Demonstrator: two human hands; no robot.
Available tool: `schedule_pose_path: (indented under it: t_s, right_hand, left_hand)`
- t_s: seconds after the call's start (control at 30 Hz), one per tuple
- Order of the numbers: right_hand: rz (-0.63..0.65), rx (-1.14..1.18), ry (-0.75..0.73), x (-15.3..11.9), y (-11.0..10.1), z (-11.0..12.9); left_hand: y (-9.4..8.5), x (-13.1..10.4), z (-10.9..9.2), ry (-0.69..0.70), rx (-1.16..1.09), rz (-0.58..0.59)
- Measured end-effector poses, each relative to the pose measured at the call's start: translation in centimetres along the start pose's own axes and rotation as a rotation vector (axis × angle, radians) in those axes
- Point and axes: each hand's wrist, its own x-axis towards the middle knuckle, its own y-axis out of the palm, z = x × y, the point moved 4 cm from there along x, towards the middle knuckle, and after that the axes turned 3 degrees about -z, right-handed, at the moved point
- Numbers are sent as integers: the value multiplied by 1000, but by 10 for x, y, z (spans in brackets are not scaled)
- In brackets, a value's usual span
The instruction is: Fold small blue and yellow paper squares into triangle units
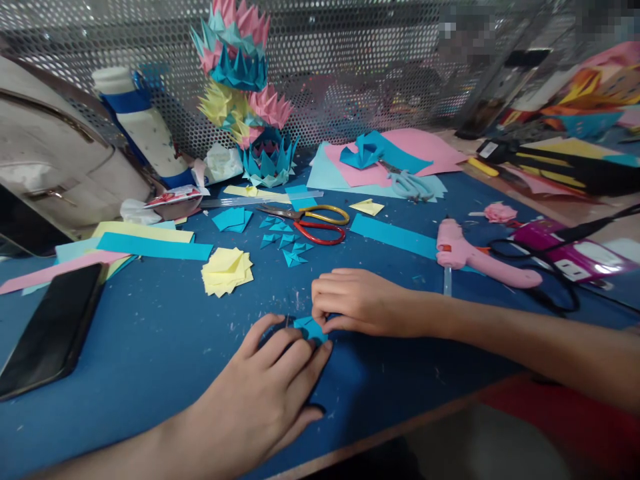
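Observation:
A small piece of blue paper (311, 328), seemingly folded, lies on the blue tabletop between my two hands. My left hand (280, 387) presses it down from the near left, its fingertips covering part of the paper. At the right edge, my right hand (357, 303) pinches the paper between thumb and fingers. Just beyond are several small folded blue triangles (293, 257). Scissors (320, 223) with one yellow and one red handle lie open behind them. A stack of pale yellow paper squares (227, 270) sits to the left, with larger blue squares (233, 219) behind it.
At the right lie a pink glue gun (465, 253) with a cord and a blue paper strip (393, 235). A black phone (53, 327) and coloured strips (155, 246) are on the left. Folded-paper rings (270, 157), a bottle (145, 127) and coloured sheets (425, 150) stand or lie behind.

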Motion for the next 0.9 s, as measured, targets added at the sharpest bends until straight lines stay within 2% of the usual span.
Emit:
schedule_pose_path:
  t_s: [0.23,0.47,0.77,0.9]
  right_hand:
    - [10,-67,-40,1,0,0]
    - [12,-42,-47,0,1,-2]
    - [-39,3,97,-2,-1,-3]
    - [-72,25,17,-3,-5,-6]
  left_hand:
    - [-1,2,1,-8,-20,-5]
    - [2,0,1,-33,-16,6]
    - [1,2,0,-13,-5,21]
    - [2,2,2,-16,-5,35]
